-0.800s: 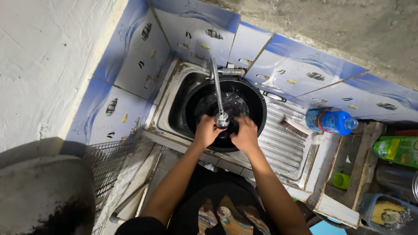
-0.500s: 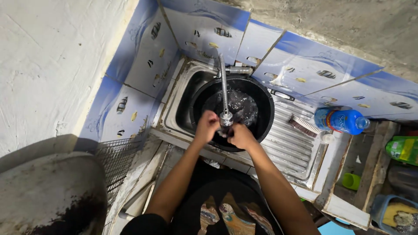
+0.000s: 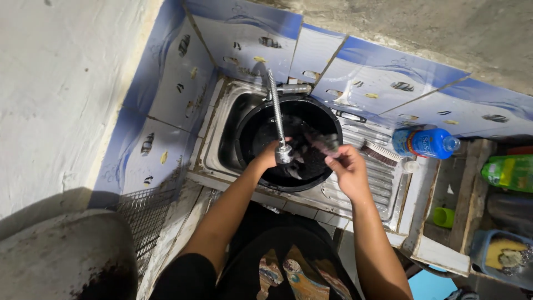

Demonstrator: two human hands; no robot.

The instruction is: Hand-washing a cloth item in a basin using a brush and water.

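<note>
A round black basin (image 3: 245, 126) holding water sits in a steel sink (image 3: 214, 145). A flexible metal faucet hose (image 3: 276, 111) hangs over it, ending in a spray head (image 3: 283, 155). My left hand (image 3: 265, 158) is over the basin right beside the spray head, fingers curled and partly hidden by it. My right hand (image 3: 347, 165) is raised over the basin's right rim, pinching a dark wet item (image 3: 320, 141) that is blurred and stretches back toward the basin. More dark material (image 3: 294, 168) lies in the basin under the spray head.
The ribbed drainboard (image 3: 373, 186) on the right carries a scrub brush (image 3: 380, 153) and a lying blue bottle (image 3: 423, 142). Farther right are a green bottle (image 3: 508, 172), a green cup (image 3: 443, 216) and a blue tub with a sponge (image 3: 502, 258). A wire rack (image 3: 139, 208) stands lower left.
My hands were together under the spray head. Now my right hand has pulled away to the right and upward with the dark item, while my left hand stays by the spray head.
</note>
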